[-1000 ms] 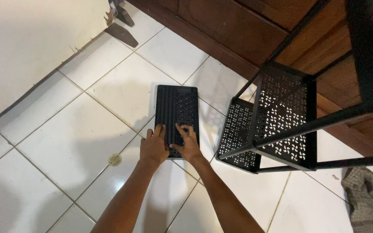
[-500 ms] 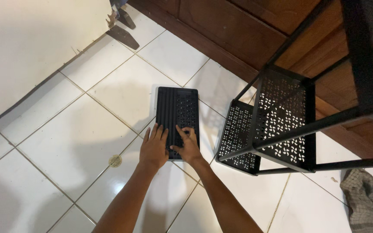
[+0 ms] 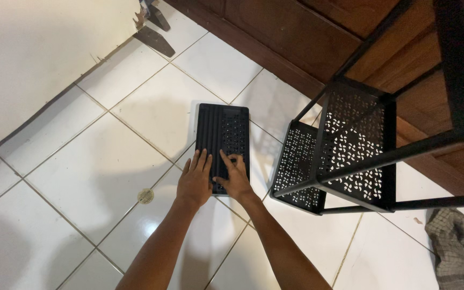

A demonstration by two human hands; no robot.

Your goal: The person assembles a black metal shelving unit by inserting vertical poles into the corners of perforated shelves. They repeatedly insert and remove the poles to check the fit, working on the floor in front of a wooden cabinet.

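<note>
A flat black perforated metal panel lies on the white tiled floor. My left hand rests flat on its near left end, fingers spread. Beside it, my right hand presses on the near right end, index finger stretched onto the holes. Neither hand grips anything; both lie on top of the panel.
A black metal rack with perforated shelves stands just right of the panel, its frame reaching overhead. Dark wooden furniture runs along the back. A white wall is at left, a grey cloth lower right, a small round sticker on a tile.
The view has shifted slightly. Both hands stay on the panel's near end, the right fingers sliding a little over it.
</note>
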